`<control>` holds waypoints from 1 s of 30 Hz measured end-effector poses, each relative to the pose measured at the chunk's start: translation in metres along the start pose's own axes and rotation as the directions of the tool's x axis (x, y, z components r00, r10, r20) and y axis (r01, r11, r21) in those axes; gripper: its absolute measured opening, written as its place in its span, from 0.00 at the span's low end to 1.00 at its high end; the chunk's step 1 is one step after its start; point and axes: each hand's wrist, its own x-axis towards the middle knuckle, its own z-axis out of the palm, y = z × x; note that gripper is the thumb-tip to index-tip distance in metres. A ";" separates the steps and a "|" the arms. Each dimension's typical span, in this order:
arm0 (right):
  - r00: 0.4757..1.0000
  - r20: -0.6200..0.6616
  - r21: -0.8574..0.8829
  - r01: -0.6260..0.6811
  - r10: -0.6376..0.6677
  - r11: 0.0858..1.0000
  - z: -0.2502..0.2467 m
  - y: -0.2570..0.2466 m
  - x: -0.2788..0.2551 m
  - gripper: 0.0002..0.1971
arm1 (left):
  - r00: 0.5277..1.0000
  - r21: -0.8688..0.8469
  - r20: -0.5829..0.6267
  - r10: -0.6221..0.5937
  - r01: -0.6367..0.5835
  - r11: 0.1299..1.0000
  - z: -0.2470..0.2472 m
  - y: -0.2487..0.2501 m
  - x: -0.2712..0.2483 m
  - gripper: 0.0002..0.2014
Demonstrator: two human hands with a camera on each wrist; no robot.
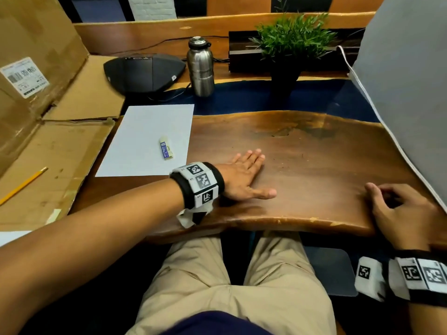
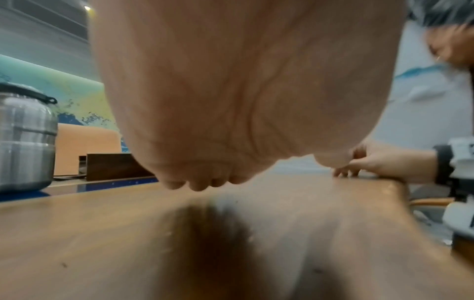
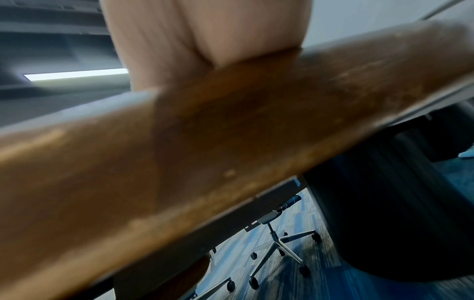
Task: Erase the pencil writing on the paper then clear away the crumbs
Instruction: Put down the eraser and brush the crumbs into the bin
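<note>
Head view: left hand (image 1: 244,176) laid flat on desk (image 1: 314,165), fingers straight | right hand (image 1: 401,211) at desk edge, fingers curled, nothing held | eraser (image 1: 166,149) left on paper (image 1: 140,141).

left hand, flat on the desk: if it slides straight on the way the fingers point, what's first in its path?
Nothing close. The left hand lies flat on the wooden desk, fingers aimed away and right. Bare wood lies ahead, with tiny specks, likely crumbs; then probably the grey panel, though depth is unclear.
</note>
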 end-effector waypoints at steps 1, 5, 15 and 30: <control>1.000 -0.002 0.001 0.008 -0.008 1.000 -0.001 0.000 -0.001 0.11 | 0.999 -0.012 -0.040 -0.001 0.001 1.000 0.000 -0.001 -0.008 0.53; 0.999 -0.025 -0.013 0.025 -0.026 1.000 0.001 0.001 -0.003 0.13 | 0.970 0.086 -0.031 -0.241 0.243 0.966 0.011 -0.036 -0.054 0.60; 0.998 -0.030 -0.054 0.060 -0.062 0.997 0.005 0.005 -0.004 0.16 | 0.987 0.079 0.073 -0.140 0.134 0.988 0.040 -0.009 -0.048 0.61; 0.995 -0.058 -0.071 0.082 -0.086 0.994 0.008 0.010 -0.003 0.17 | 0.970 -0.037 0.053 -0.239 0.241 0.970 0.031 0.013 -0.022 0.62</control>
